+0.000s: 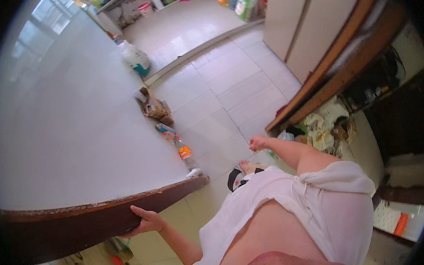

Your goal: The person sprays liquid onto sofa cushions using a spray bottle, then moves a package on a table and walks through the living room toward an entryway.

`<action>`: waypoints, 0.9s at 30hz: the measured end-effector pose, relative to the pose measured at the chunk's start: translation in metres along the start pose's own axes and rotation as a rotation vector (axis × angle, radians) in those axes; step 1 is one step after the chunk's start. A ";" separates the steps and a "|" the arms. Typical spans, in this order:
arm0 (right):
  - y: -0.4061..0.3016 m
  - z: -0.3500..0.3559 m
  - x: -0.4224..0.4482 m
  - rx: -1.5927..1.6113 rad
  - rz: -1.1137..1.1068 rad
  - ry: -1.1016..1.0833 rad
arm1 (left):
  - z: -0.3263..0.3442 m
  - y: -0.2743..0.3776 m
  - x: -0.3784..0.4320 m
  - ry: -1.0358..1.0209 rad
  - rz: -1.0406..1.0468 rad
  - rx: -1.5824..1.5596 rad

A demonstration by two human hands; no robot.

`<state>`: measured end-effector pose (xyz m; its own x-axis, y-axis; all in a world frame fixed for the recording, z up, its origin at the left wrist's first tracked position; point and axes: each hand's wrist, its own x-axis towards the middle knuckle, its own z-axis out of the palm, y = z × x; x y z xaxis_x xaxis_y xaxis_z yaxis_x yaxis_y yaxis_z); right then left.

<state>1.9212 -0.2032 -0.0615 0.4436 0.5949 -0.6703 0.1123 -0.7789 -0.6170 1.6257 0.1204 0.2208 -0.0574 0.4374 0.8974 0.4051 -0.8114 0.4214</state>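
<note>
My left hand [146, 221] rests against the dark brown wooden door frame [93, 222] at the lower left. Its thumb is apart from the fingers, which lie along the wood and are partly hidden. My right hand [257, 143] hangs over the tiled floor [231, 108], near my foot [244, 166]. Its fingers are curled in, and no object shows in them. A white garment [284, 195] covers part of my body, and a black-strapped sandal [234, 180] shows beside its hem.
Along the white wall [77, 124] stand a plastic bottle with an orange label [184, 151], a cardboard box [155, 109] and a white plastic bag [134, 56]. A raised threshold [202, 51] crosses the floor. At right are a wooden door edge [332, 67] and piled bags [323, 128].
</note>
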 end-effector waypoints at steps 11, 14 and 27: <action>0.106 0.050 -0.103 0.219 0.339 0.111 | -0.012 0.003 0.001 -0.101 0.047 -0.065; 0.145 0.061 -0.120 0.089 0.378 0.102 | -0.011 0.000 -0.001 -0.080 0.070 -0.033; 0.190 0.150 -0.240 0.611 0.245 0.424 | -0.010 -0.030 -0.004 -0.112 -0.080 0.526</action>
<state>1.7031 -0.4643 -0.0797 0.7079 0.1977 -0.6781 -0.4874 -0.5581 -0.6715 1.6042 0.1390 0.2060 -0.0211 0.5515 0.8339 0.8073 -0.4827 0.3396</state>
